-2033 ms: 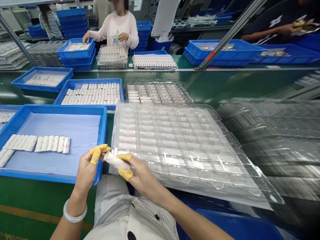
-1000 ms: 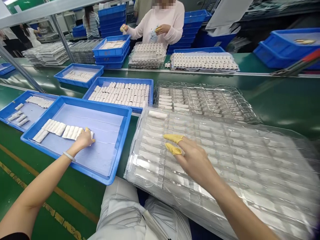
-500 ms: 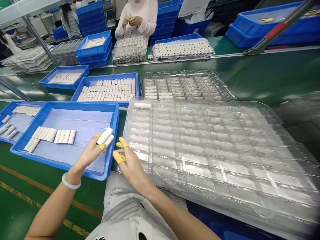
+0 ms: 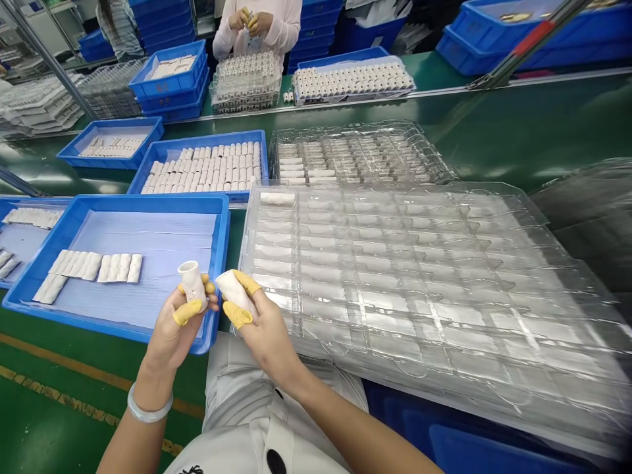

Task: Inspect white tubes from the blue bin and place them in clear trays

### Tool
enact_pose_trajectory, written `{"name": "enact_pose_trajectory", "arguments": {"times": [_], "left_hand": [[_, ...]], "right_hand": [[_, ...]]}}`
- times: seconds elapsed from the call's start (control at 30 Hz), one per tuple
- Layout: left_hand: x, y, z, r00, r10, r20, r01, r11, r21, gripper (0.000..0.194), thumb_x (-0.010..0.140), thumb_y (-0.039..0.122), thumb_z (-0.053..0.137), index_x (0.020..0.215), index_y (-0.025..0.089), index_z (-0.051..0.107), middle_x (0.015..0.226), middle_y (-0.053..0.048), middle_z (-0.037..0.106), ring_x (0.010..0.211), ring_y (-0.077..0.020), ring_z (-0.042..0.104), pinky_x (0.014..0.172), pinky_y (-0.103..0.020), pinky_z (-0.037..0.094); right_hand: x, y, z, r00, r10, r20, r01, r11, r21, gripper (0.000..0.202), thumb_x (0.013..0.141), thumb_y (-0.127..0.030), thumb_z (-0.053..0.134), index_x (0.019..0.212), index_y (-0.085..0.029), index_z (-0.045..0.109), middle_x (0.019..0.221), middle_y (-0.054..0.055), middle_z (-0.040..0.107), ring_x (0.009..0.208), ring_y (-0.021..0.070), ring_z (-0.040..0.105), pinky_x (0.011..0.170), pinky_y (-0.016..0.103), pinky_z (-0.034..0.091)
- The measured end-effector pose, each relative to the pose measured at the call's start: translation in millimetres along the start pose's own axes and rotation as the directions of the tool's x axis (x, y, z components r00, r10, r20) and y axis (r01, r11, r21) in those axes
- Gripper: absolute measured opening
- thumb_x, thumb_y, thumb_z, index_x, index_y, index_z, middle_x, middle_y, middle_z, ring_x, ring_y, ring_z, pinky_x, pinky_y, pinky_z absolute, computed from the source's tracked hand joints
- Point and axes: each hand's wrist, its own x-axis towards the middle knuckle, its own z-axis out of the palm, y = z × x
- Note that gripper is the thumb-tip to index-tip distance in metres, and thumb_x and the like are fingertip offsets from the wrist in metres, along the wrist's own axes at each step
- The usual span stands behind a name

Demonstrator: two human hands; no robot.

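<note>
Two bare forearms [image 4: 358,416] reach up and inward from below, bringing the left hand [image 4: 174,322] and right hand [image 4: 266,329] close together. The left wrist [image 4: 152,387] stands nearly upright, its thumb in front, fingers curled behind in a grip. The right hand slants leftward, thumb and index finger pinching; its remaining fingers, hidden, are probably folded.

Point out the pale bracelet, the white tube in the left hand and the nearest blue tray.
Pale bracelet [image 4: 149,416]: head view, front of its band.
White tube [image 4: 194,285] in the left hand [image 4: 174,326]: head view, side wall.
Nearest blue tray [image 4: 148,202]: head view, far rim.
</note>
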Motion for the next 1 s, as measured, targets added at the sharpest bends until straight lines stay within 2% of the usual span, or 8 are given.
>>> {"name": "enact_pose_trajectory", "arguments": {"times": [0.13, 0.3, 0.37, 0.47, 0.6, 0.7, 0.87, 1.0], "left_hand": [[1.8, 0.1, 5.0, 0.990, 0.136, -0.023, -0.130, 0.979, 0.158, 0.029, 0.077, 0.037, 0.077, 0.094, 0.017, 0.064, 0.076, -0.001, 0.060, 0.066, -0.0108, 0.056, 0.062, -0.024, 0.048], [6.9, -4.4, 27.6, 0.913, 0.380, -0.147, -0.245, 0.801, 0.547, 0.027, 0.072, 0.028, 0.080, 0.092, 0.017, 0.066, 0.079, 0.001, 0.059, 0.070, -0.0105, 0.055, 0.066, -0.023, 0.047], [12.3, -3.5, 32.4, 0.910, 0.382, -0.162, -0.240, 0.803, 0.546, 0.015, 0.077, 0.026, 0.074, 0.081, 0.016, 0.064, 0.076, 0.000, 0.057, 0.067, -0.0099, 0.052, 0.063, -0.023, 0.045], [20.2, -0.1, 30.5, 0.938, 0.282, -0.199, -0.189, 0.902, 0.389, 0.016, 0.080, 0.025, 0.069, 0.072, 0.015, 0.058, 0.066, 0.001, 0.053, 0.059, -0.0090, 0.048, 0.056, -0.022, 0.041], [18.8, -0.5, 20.5, 0.993, 0.117, -0.031, -0.108, 0.975, 0.194, 0.035, 0.088, 0.049, 0.061, 0.102, 0.017, 0.059, 0.066, 0.002, 0.052, 0.052, -0.0101, 0.047, 0.049, -0.024, 0.040], [8.8, -4.4, 16.4, 0.983, 0.138, 0.118, -0.163, 0.959, 0.234, 0.036, 0.096, 0.049, 0.050, 0.115, 0.019, 0.055, 0.084, -0.004, 0.061, 0.067, -0.0135, 0.058, 0.065, -0.029, 0.051], [-2.0, -5.0, 18.4, 0.895, 0.310, 0.321, -0.443, 0.705, 0.553, 0.032, 0.095, 0.022, 0.056, 0.126, 0.026, 0.058, 0.123, -0.008, 0.061, 0.117, -0.0199, 0.057, 0.101, -0.034, 0.046], [1.0, -5.9, 20.6, 0.838, 0.375, 0.395, -0.545, 0.559, 0.625, 0.044, 0.091, 0.013, 0.060, 0.131, 0.030, 0.058, 0.129, -0.006, 0.060, 0.127, -0.0221, 0.051, 0.109, -0.037, 0.040]], "right_hand": [[-10.1, -4.4, -7.2, 0.980, -0.198, -0.010, 0.181, 0.917, -0.355, 0.044, 0.092, -0.025, 0.052, 0.134, -0.014, 0.053, 0.111, 0.012, 0.069, 0.096, 0.0222, 0.068, 0.082, 0.036, 0.059], [-16.5, -3.7, -3.3, 0.918, -0.394, 0.037, 0.349, 0.761, -0.547, 0.042, 0.096, -0.022, 0.047, 0.138, -0.012, 0.047, 0.107, 0.016, 0.067, 0.088, 0.0244, 0.069, 0.069, 0.037, 0.059], [-18.8, -4.5, -2.8, 0.914, -0.401, 0.060, 0.360, 0.734, -0.576, 0.042, 0.098, -0.021, 0.044, 0.139, -0.013, 0.045, 0.105, 0.016, 0.067, 0.084, 0.0244, 0.068, 0.065, 0.037, 0.059], [-22.9, -6.3, -5.3, 0.918, -0.389, 0.080, 0.362, 0.737, -0.571, 0.043, 0.099, -0.025, 0.043, 0.141, -0.012, 0.043, 0.102, 0.016, 0.066, 0.081, 0.0245, 0.067, 0.065, 0.037, 0.058], [-25.1, -7.7, -13.2, 0.945, -0.328, 0.021, 0.299, 0.833, -0.466, 0.043, 0.100, -0.026, 0.043, 0.142, -0.014, 0.042, 0.109, 0.016, 0.066, 0.092, 0.0240, 0.067, 0.076, 0.039, 0.058], [-22.1, -7.6, -22.1, 0.986, -0.168, 0.019, 0.168, 0.956, -0.239, 0.046, 0.099, -0.025, 0.046, 0.143, -0.019, 0.038, 0.125, 0.012, 0.062, 0.110, 0.0205, 0.064, 0.088, 0.035, 0.057], [-17.1, -5.2, -36.0, 0.987, -0.162, 0.017, 0.163, 0.979, -0.123, 0.038, 0.091, -0.012, 0.052, 0.126, -0.025, 0.054, 0.123, 0.004, 0.063, 0.113, 0.0161, 0.062, 0.096, 0.032, 0.052], [-17.0, -5.1, -39.7, 0.958, -0.285, -0.033, 0.270, 0.933, -0.240, 0.044, 0.088, -0.005, 0.051, 0.126, -0.026, 0.055, 0.121, 0.003, 0.065, 0.112, 0.0148, 0.062, 0.097, 0.031, 0.052]]}}
